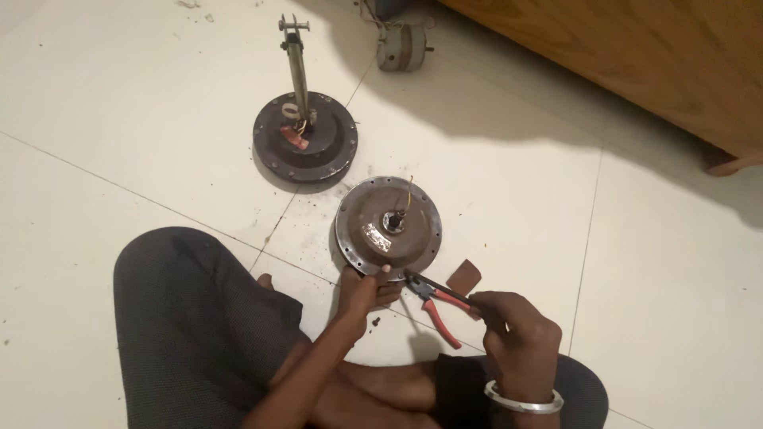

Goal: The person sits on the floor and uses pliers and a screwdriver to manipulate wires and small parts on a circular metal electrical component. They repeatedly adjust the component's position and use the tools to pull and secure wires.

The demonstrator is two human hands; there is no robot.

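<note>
A round brown metal motor cover with a central hub and a short wire lies on the tiled floor in front of me. My left hand grips its near rim. My right hand, with a silver bangle on the wrist, holds red-handled pliers whose jaws touch the cover's near edge.
A second dark round motor housing with an upright metal rod stands farther back. A small grey motor part lies near a wooden furniture piece at the top right. A small brown scrap rests beside the cover. My crossed legs fill the bottom.
</note>
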